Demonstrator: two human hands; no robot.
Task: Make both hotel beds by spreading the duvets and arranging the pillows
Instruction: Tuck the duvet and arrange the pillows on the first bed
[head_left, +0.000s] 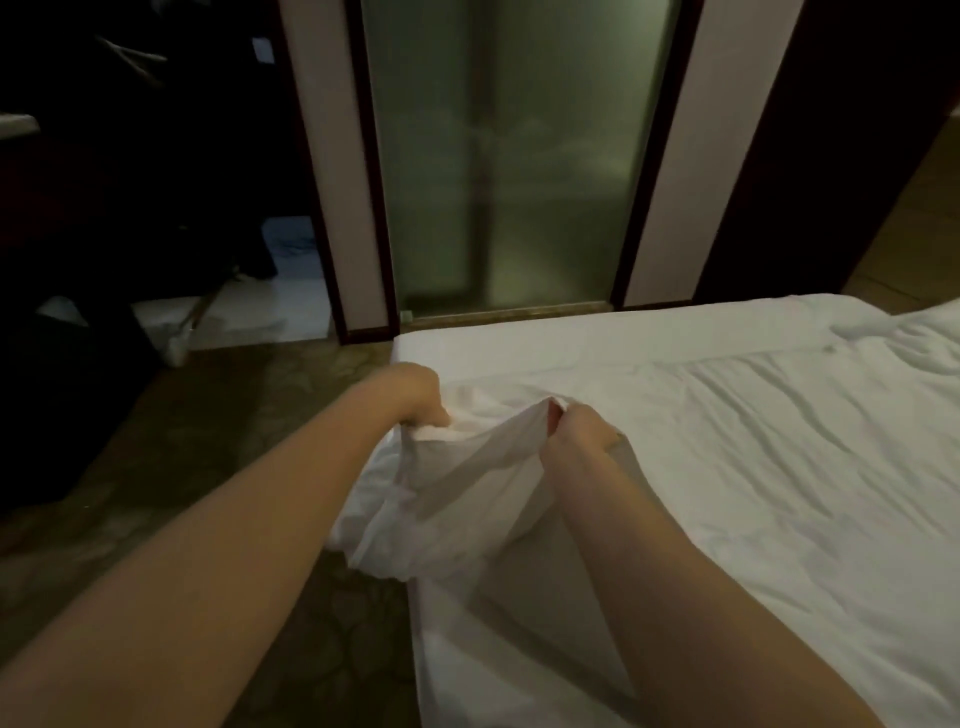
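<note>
A bunched corner of the white duvet (467, 499) is held up at the left edge of the bed (571, 338), nr its far corner, w/ loose folds draped over the mattress side toward the carpet (197, 457). The left grip (422, 402) is clenched on the fabric's left side; the right grip (579, 434) is pinched on a raised fold just beside it. The rest of the duvet is spread, wrinkled, across the bed to the right. A frosted glass door (509, 182) is seen beyond.

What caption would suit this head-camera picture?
The left hand and right hand grip a bunched white duvet corner at the bed edge, before a frosted glass door.
</note>
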